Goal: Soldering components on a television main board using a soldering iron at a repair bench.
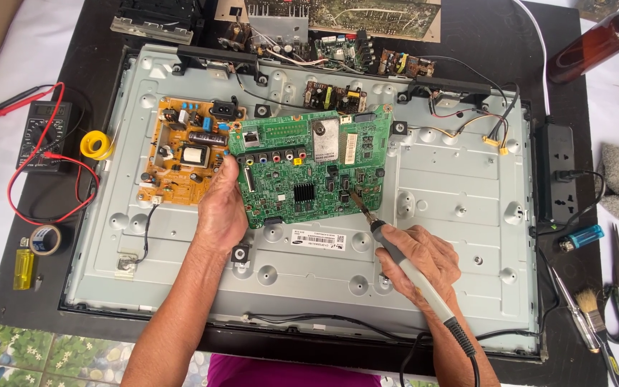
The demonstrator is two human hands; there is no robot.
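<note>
Green main circuit board (308, 166), one, lies tilted on the metal TV back panel (453, 236) near its top middle; left hand (221, 208) grips its left edge. Right hand (424, 261) is closed around one soldering iron (410, 269), tip touching the board's lower right. One orange power board (184, 154) sits left. One white rectangular label (318, 239) lies just below the green board.

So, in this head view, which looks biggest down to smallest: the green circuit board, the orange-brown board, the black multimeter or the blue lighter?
1. green circuit board
2. orange-brown board
3. black multimeter
4. blue lighter
</note>
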